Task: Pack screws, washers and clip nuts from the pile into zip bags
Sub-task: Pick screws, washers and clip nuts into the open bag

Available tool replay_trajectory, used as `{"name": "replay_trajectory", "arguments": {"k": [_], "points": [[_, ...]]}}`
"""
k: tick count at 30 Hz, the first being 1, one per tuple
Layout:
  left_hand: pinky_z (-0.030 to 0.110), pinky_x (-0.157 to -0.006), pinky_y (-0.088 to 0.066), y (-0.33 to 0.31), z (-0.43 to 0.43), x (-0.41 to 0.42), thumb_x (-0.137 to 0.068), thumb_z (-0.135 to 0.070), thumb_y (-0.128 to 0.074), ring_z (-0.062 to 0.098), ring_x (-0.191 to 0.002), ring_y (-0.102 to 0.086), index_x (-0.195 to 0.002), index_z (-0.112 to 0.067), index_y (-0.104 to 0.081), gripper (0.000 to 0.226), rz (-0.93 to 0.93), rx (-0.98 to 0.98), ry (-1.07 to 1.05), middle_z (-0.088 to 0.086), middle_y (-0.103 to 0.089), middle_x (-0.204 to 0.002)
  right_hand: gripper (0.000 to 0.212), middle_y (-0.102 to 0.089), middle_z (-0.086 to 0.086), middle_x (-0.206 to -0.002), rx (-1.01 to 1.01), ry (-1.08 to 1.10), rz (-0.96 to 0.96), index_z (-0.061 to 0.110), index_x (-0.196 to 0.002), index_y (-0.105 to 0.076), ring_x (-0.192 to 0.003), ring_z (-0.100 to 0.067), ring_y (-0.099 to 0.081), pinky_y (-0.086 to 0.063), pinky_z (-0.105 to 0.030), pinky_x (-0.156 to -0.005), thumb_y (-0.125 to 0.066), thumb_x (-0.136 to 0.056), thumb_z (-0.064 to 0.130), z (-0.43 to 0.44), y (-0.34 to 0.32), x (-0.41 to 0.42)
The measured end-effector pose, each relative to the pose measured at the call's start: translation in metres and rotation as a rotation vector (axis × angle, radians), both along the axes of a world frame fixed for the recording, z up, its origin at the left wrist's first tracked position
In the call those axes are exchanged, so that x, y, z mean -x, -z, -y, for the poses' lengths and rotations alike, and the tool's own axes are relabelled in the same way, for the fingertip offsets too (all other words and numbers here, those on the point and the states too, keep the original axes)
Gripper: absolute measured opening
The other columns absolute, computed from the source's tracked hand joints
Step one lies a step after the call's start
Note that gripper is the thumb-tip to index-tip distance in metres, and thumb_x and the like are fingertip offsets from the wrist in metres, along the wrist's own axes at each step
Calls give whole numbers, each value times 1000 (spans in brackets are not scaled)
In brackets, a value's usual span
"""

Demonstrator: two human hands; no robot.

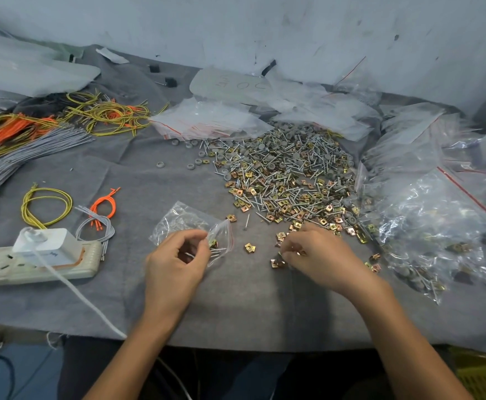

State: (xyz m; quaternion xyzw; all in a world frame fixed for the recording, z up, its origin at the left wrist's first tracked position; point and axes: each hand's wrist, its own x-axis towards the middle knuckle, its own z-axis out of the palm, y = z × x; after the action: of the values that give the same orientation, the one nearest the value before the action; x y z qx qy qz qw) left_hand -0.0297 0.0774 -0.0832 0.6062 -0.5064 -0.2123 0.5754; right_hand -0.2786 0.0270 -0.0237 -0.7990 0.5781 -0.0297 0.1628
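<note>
The left hand [178, 256] pinches the mouth of a clear zip bag [189, 223] with a red seal strip, thumb and fingers closed on the plastic. Inside, by the opening, lie a few screws and one gold clip nut. The bag rests on the grey cloth [137, 180] just left of the pile [288, 174], a heap of screws, grey washers and clip nuts too many to count.

The right hand [318, 252] sits at the pile's near edge with its fingers curled down. Something gold shows under them, but I cannot tell whether it holds anything.

Between the hands lie two stray clip nuts [250, 247] and one screw [246, 221].

At the right is a heap of filled bags [426, 226] holding the same three parts; their number is unclear. Behind the pile lies a stack of empty bags [207, 122].

A white sheet [230, 85] at the back bears handwriting too faint to read. At the left a charger [48, 245] is plugged into a power strip [34, 268]; its label is blurred.
</note>
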Motion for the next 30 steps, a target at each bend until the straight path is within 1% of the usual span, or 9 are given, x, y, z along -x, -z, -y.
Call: {"name": "replay_trajectory", "arguments": {"k": [7, 13, 14, 16, 18, 20, 21, 24, 30], "points": [[21, -66, -52, 0, 0, -1, -84, -8, -76, 9, -67, -65, -87, -32, -73, 25, 0, -17, -3, -11, -71, -81, 2, -50, 11, -99, 65, 57, 41, 29, -95, -59, -102, -18, -53, -48, -39, -82, -58, -97, 30, -3, 11, -10], [19, -65, -51, 1, 0, -1, -84, -9, -76, 9, -68, -65, -88, -34, -73, 26, 7, -11, 0, -13, -71, -81, 18, -50, 4, -107, 148, 25, -57, 23, -106, -58, -102, -21, -50, -44, -37, -80, -43, -106, 32, -3, 18, -15], [19, -65, -51, 1, 0, -1, -84, -9, -76, 9, -68, -65, -87, -35, -73, 26, 7, -9, 1, -13, -71, -81, 17, -52, 5, -104, 162, 36, 19, 22, -103, -58, -99, -20, -50, -42, -36, -78, -44, -106, 31, -4, 17, -16], [19, -65, -51, 1, 0, -1, -84, -12, -75, 10, -69, -66, -88, -35, -73, 24, 3, -7, -4, -13, -71, -81, 14, -58, 8, -91, 109, 117, 389, 23, -95, -59, -84, -12, -54, -41, -27, -70, -50, -105, 27, -8, 15, -19], [19, -66, -51, 1, 0, 0, -83, -12, -75, 11, -69, -66, -88, -34, -73, 23, 9, -6, -6, -12, -71, -82, 14, -65, 7, -79, -141, 243, 943, 22, -91, -63, -68, -6, -56, -43, -17, -59, -56, -103, 24, -16, 9, -28], [18, -66, -51, 1, 1, -1, -84, -10, -76, 11, -70, -66, -89, -33, -73, 24, 11, -3, -4, -12, -71, -82, 11, -66, -1, -77, -438, 298, 1418, 14, -93, -66, -65, -9, -58, -49, -19, -56, -62, -97, 23, -24, 5, -37], [17, -65, -51, 2, 1, -1, -84, -9, -76, 10, -69, -66, -88, -33, -73, 25, 12, -6, -6, -12, -71, -82, 12, -66, -5, -77, -545, 319, 1565, 11, -95, -67, -65, -12, -60, -52, -22, -57, -64, -93, 22, -27, 4, -40], [18, -64, -51, 2, 1, -1, -84, -7, -76, 9, -67, -65, -87, -33, -73, 26, 17, -7, -15, -12, -71, -80, 18, -67, -9, -80, -662, 345, 1691, 6, -101, -67, -67, -15, -63, -56, -26, -60, -65, -89, 18, -30, 3, -44], [13, -63, -49, 2, 1, -2, -83, -11, -75, 8, -67, -65, -87, -36, -72, 25, 36, 19, -17, -14, -70, -81, 17, -71, -15, -87, -639, 270, 1687, 5, -102, -69, -72, -19, -67, -59, -27, -67, -67, -85, 9, -31, 6, -48]]}}
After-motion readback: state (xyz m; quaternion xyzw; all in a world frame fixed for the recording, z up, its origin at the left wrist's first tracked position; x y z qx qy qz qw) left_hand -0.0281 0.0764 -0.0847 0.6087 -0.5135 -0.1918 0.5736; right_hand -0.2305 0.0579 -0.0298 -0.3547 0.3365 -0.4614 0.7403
